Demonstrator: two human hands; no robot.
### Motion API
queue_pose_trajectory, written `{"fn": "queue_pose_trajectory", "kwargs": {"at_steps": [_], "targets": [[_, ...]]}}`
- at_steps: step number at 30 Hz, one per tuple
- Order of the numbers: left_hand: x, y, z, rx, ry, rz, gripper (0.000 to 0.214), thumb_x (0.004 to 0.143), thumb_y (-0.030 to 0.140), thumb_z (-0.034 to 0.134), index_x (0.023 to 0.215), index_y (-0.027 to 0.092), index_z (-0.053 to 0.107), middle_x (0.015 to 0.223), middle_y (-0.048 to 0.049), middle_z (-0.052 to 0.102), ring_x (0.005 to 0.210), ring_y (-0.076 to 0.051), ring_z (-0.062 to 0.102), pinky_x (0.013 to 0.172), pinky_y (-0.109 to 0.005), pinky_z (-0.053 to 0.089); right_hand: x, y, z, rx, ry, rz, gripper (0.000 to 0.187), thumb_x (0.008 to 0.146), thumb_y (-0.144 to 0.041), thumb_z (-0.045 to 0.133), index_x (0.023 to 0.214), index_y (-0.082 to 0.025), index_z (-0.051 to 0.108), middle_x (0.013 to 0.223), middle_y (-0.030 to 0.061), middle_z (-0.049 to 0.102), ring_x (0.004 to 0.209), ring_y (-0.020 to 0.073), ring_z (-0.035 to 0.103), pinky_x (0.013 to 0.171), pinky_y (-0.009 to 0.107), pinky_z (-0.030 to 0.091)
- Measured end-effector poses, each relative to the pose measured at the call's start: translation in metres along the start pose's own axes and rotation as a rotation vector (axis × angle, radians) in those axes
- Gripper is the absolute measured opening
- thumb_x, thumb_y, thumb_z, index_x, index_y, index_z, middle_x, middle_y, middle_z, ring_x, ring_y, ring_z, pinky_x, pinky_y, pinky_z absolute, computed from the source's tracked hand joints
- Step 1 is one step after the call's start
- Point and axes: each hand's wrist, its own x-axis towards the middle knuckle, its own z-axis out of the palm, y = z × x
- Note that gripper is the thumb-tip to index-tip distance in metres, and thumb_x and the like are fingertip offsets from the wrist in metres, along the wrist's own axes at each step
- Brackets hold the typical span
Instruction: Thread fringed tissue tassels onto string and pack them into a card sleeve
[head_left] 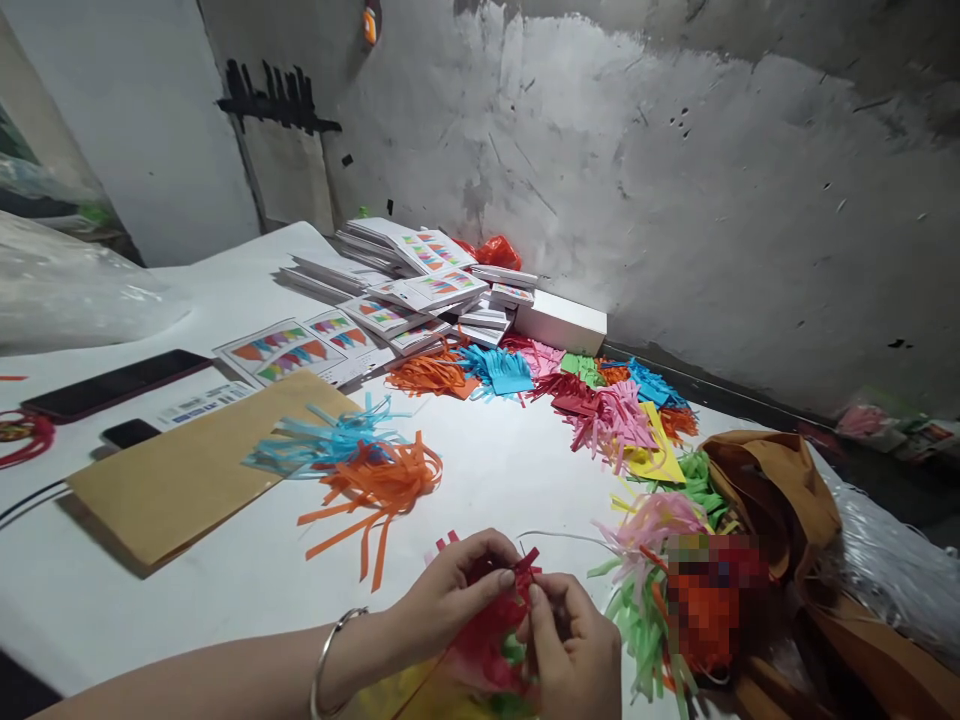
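My left hand (450,595) and my right hand (571,650) meet near the front edge of the white table (510,470). Both pinch a red fringed paper piece (491,630) between thumb and fingers. A thin white string (559,535) runs from the pinch to the right. A metal bangle sits on my left wrist. More green and yellow fringe lies under my hands. An orange fringe bundle (382,485) and a light blue fringe bundle (330,440) lie just beyond my hands, to the left.
A brown envelope (187,475) lies at the left, with a black phone (112,385) behind it. Printed cards and white boxes (420,290) are stacked by the wall. Several coloured fringe bundles (607,410) curve along the right. A brown cloth (787,500) sits at the right edge.
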Motion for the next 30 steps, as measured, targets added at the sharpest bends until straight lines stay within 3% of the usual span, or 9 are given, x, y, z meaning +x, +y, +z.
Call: {"fn": "queue_pose_trajectory", "kwargs": {"at_steps": [5,8,10,14,17,20,23,27,30], "targets": [[0.001,-0.004,-0.001,0.017,-0.007,0.002,0.028,0.086,0.044,0.072,0.091,0.017,0.066,0.085,-0.0019,0.064,0.078,-0.016,0.056,0.072,-0.026,0.044,0.001,-0.005,-0.003,0.351,-0.101,0.24,0.052,0.077,-0.066,0.071,0.081,-0.015,0.063,0.049,-0.0032,0.057,0.031,0.0047,0.044,0.034,0.014,0.028],[-0.001,-0.008,-0.003,0.121,-0.045,0.054,0.025,0.089,0.042,0.067,0.093,0.017,0.064,0.086,-0.0028,0.065,0.08,-0.017,0.056,0.074,-0.028,0.045,0.003,-0.007,-0.002,0.402,-0.104,0.268,0.055,0.073,-0.067,0.075,0.081,-0.014,0.062,0.05,-0.0021,0.059,0.031,0.0049,0.046,0.034,0.014,0.03],[-0.002,-0.01,-0.006,0.222,-0.043,0.1,0.017,0.09,0.035,0.064,0.094,0.018,0.064,0.086,-0.0028,0.064,0.078,-0.017,0.056,0.071,-0.027,0.044,0.004,-0.007,-0.001,0.424,-0.09,0.27,0.057,0.072,-0.065,0.077,0.093,-0.014,0.063,0.053,-0.002,0.061,0.034,0.0069,0.05,0.037,0.015,0.037],[-0.004,-0.013,-0.01,0.433,-0.062,0.264,0.009,0.086,0.019,0.059,0.094,0.02,0.064,0.086,-0.0035,0.062,0.076,-0.017,0.055,0.068,-0.027,0.043,0.006,-0.002,0.001,0.492,-0.136,0.268,0.074,0.07,-0.06,0.082,0.123,-0.016,0.057,0.056,-0.0031,0.064,0.036,0.0112,0.054,0.041,0.021,0.046],[-0.002,-0.01,-0.011,0.564,-0.089,0.444,0.013,0.086,0.015,0.056,0.095,0.021,0.063,0.086,-0.0047,0.064,0.079,-0.019,0.056,0.071,-0.029,0.044,0.008,0.004,-0.001,0.511,-0.231,0.271,0.065,0.071,-0.062,0.079,0.112,-0.014,0.064,0.057,-0.0001,0.065,0.035,0.0115,0.053,0.039,0.022,0.042],[0.001,-0.003,-0.01,0.709,-0.108,0.672,0.017,0.086,0.011,0.054,0.099,0.022,0.058,0.082,-0.005,0.066,0.079,-0.02,0.055,0.075,-0.033,0.043,0.01,0.008,-0.002,0.397,-0.213,0.188,0.051,0.081,-0.062,0.071,0.102,-0.015,0.068,0.06,0.0006,0.065,0.042,0.0112,0.056,0.044,0.021,0.043],[0.004,0.002,-0.009,0.854,-0.121,0.807,0.02,0.086,0.008,0.051,0.101,0.022,0.055,0.079,-0.0046,0.066,0.076,-0.019,0.055,0.077,-0.035,0.041,0.015,0.014,0.0,0.185,-0.148,-0.02,0.039,0.09,-0.056,0.061,0.087,-0.019,0.069,0.068,0.0001,0.062,0.054,0.0111,0.057,0.051,0.021,0.046],[0.006,-0.003,-0.008,0.988,-0.13,0.806,0.021,0.083,0.007,0.052,0.098,0.021,0.055,0.079,-0.0043,0.067,0.074,-0.019,0.057,0.077,-0.035,0.041,0.026,0.022,-0.003,0.098,0.049,-0.255,0.036,0.09,-0.053,0.062,0.075,-0.02,0.065,0.087,0.0028,0.063,0.077,0.0156,0.063,0.065,0.024,0.053],[0.009,-0.01,-0.005,1.071,-0.188,0.77,0.018,0.08,0.009,0.059,0.093,0.022,0.059,0.078,-0.0032,0.07,0.078,-0.02,0.06,0.079,-0.035,0.041,0.03,0.014,-0.017,0.138,0.205,-0.324,0.036,0.096,-0.052,0.056,0.091,-0.018,0.065,0.098,0.0045,0.066,0.085,0.0168,0.065,0.074,0.032,0.057]]}}
